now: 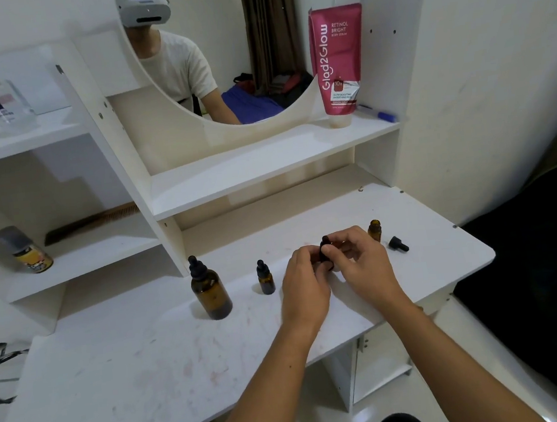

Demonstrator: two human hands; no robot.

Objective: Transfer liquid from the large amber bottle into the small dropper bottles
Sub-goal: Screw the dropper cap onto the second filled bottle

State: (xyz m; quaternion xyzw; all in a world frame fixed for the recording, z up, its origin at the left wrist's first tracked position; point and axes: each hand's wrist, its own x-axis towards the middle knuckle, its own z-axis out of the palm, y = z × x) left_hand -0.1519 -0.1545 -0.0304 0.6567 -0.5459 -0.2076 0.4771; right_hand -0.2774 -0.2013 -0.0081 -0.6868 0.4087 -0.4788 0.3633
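Two hands meet over the white surface (122, 375): the left hand (304, 285) grips a small dropper bottle (325, 257), mostly hidden, and the right hand (361, 264) pinches its black cap. Left of them stand another capped small bottle (265, 278) and the large amber bottle (210, 290). Farther right, an uncapped small bottle (374, 230) stands beside a loose dropper (398, 244) lying on its side.

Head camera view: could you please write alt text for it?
Both hands, left hand and right hand, hold a small dropper bottle above a white desk. The large amber bottle, a capped small bottle, an open small bottle and a loose dropper cap stand nearby.
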